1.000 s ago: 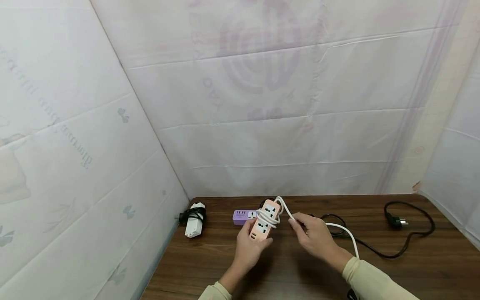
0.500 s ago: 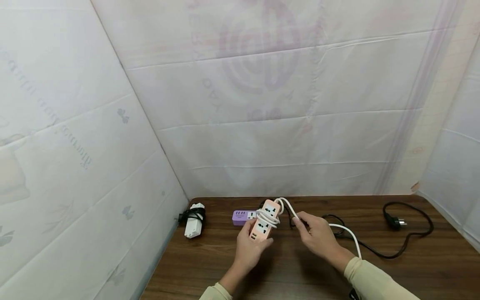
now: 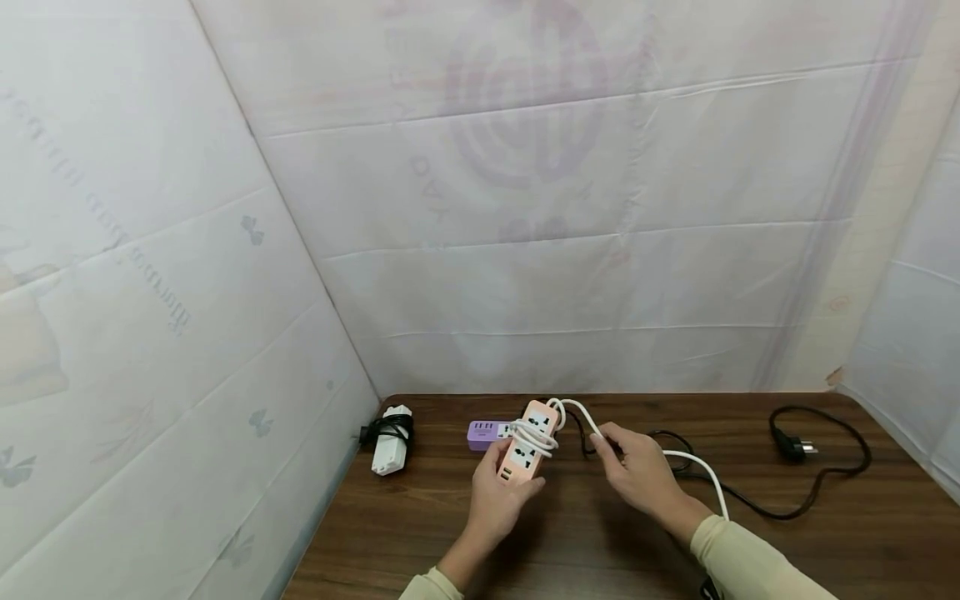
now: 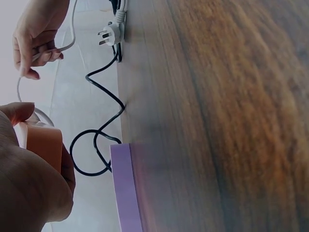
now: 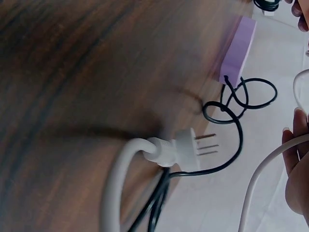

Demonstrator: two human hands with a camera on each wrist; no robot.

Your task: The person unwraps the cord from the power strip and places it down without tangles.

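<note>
The left hand (image 3: 501,493) is gripping the pink power strip (image 3: 527,450) by its near end, holding it raised above the wooden table (image 3: 420,517). The right hand (image 3: 636,471) is pinching the strip's white cord (image 3: 693,462), which is already looping round the strip's middle. Judged step: winding the cord, partway done. The next turn calls for slack being fed from the white plug (image 5: 186,151), which is lying on the table beside the black cable (image 3: 817,475).

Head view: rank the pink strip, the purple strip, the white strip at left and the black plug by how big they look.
1. Pink strip, though held up nearer the camera.
2. White strip, cord-wrapped.
3. Purple strip, partly hidden behind the pink one, so this rank is unsure.
4. Black plug, clearly smallest.
</note>
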